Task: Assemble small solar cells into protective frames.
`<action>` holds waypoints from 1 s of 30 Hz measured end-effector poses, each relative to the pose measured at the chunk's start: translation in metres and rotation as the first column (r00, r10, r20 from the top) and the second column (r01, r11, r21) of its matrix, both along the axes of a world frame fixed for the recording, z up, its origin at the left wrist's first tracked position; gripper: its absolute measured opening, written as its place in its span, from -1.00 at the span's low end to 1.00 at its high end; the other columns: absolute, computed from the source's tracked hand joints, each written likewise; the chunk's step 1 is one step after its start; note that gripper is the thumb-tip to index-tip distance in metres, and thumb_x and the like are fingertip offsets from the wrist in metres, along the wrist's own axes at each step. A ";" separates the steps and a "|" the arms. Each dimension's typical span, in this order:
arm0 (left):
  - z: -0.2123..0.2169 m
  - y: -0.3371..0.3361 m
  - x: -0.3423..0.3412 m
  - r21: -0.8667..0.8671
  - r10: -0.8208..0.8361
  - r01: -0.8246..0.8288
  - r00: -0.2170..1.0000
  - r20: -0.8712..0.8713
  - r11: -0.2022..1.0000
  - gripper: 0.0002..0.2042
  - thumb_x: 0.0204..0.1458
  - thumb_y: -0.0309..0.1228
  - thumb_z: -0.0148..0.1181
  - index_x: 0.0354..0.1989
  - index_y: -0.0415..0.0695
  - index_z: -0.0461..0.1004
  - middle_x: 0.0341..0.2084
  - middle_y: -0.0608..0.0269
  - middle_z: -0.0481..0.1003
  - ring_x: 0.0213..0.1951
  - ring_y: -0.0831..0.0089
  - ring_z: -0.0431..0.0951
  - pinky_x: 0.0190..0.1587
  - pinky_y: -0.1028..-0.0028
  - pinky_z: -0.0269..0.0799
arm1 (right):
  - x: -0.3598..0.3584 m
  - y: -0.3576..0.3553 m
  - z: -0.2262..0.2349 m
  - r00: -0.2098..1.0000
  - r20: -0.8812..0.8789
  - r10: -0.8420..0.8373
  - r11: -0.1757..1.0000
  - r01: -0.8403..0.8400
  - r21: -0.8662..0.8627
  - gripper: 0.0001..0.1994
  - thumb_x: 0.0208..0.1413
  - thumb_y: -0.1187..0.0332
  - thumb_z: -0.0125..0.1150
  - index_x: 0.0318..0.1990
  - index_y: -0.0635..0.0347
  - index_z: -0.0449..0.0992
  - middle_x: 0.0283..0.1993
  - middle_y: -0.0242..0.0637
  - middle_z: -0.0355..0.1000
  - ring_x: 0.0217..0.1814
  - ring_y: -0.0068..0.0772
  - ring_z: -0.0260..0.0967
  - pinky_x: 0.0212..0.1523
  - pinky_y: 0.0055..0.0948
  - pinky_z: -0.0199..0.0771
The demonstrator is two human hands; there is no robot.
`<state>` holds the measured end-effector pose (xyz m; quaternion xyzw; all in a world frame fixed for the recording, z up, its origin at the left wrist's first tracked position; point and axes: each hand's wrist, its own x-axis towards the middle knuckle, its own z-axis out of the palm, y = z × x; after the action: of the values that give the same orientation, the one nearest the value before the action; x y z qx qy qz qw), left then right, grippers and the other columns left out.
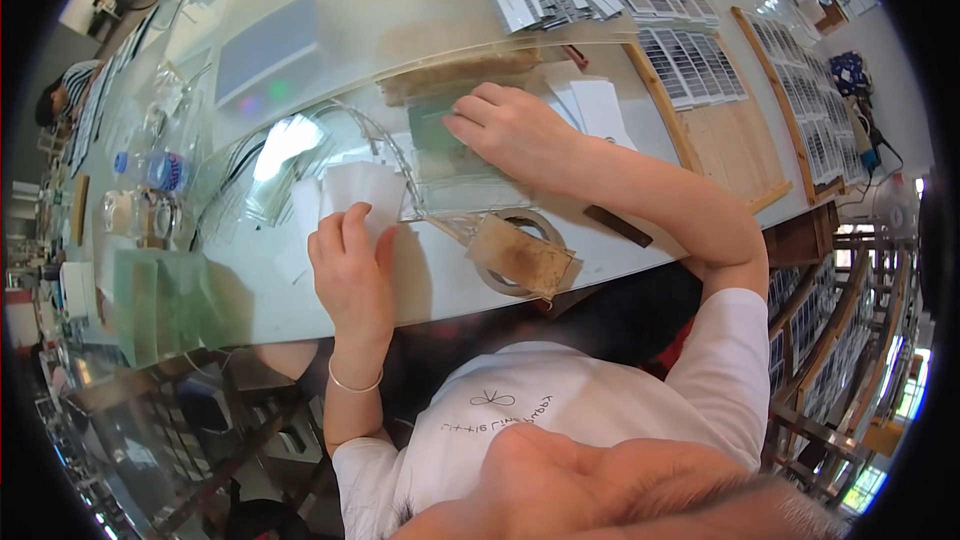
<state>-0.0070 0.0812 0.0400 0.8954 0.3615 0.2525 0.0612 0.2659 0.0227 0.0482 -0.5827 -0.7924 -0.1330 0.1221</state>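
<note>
The white table (280, 290) is giving you a flat place. At upper middle, your right hand (505, 130) is touching the green sheet (432, 132), perhaps steadying it. Left of middle, your half-curled left hand (352, 265) is touching white paper (362, 182); I can't tell if they're gripping.

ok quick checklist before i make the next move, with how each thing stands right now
1. Left hand at the white sheets: ok, its fingers are over their near end.
2. Right hand at the green-tinted pane: ok, its fingertips are over it; whether they grip it, cannot tell.
3. Tape roll uncovered: not ok, the brown pad lies across it.
4. Dark flat strip away from the fingers: ok, it lies apart from both hands.
5. Green block of panes steady near the table edge: cannot tell.
</note>
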 end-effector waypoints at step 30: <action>-0.006 -0.001 -0.014 -0.704 0.444 0.539 0.546 0.710 0.463 -0.72 0.33 -0.54 0.13 0.18 -0.28 0.43 -0.13 0.35 0.53 -0.22 0.68 0.48 -0.25 0.58 0.40 | -0.082 -0.028 0.035 0.636 -0.754 0.160 0.962 -0.272 -0.025 -0.55 0.04 0.48 0.43 0.12 0.16 0.49 0.02 -0.16 0.42 0.04 -0.09 0.42 -0.01 -0.28 0.51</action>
<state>-0.0211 0.0803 0.0342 0.4971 0.3288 0.4159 0.6869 0.1834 -0.0049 0.0833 -0.4933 -0.7437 0.1870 0.4106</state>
